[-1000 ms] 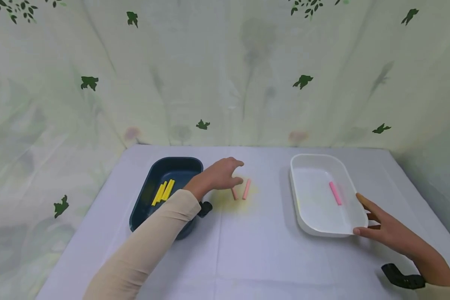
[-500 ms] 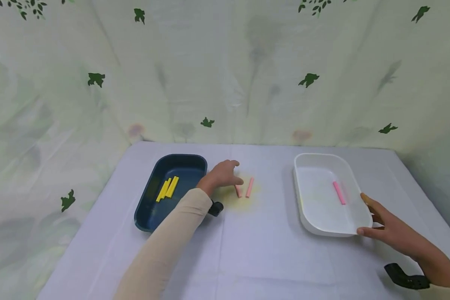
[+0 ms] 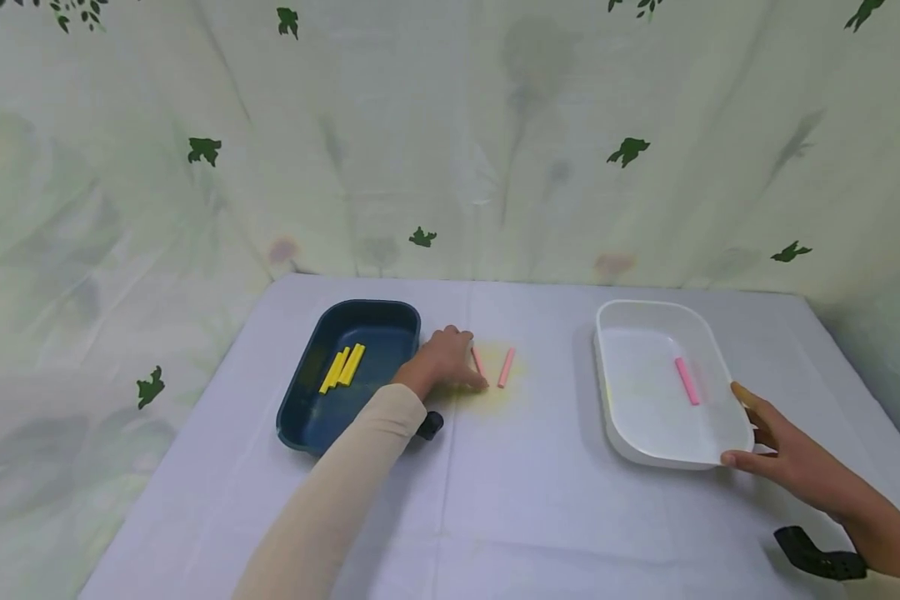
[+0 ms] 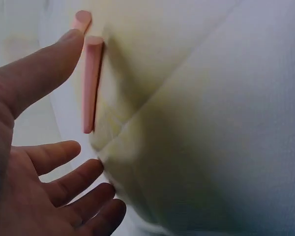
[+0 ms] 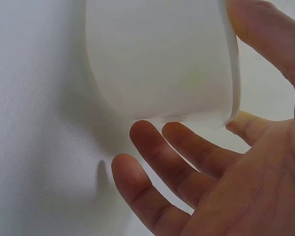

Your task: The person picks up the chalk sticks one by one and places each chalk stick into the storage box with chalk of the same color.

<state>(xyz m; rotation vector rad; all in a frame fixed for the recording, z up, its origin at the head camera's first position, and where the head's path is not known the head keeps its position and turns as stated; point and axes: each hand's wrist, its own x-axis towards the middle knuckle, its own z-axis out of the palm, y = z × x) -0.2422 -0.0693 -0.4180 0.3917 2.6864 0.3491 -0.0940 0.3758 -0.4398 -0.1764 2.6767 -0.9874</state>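
Observation:
My left hand (image 3: 442,358) reaches over the cloth with thumb and fingers spread, close to a pink chalk stick (image 3: 478,361). In the left wrist view the thumb tip is beside that chalk (image 4: 92,83), and nothing is held. A second pink chalk stick (image 3: 506,367) lies just to its right. My right hand (image 3: 795,454) holds the near right corner of a white tray (image 3: 645,408), thumb at the rim and fingers against the wall. Inside that tray lies one pink chalk stick (image 3: 687,382).
Left of the chalk stands a dark blue tray (image 3: 390,329) with several yellow chalk sticks (image 3: 352,365) in it. Yellow powder (image 3: 487,402) stains the white tablecloth (image 3: 525,500). A patterned curtain (image 3: 465,125) hangs behind the table.
My left hand has come down and moved closer to the left pink chalk stick. The right hand keeps its hold on the white tray. The head view has tilted slightly downward.

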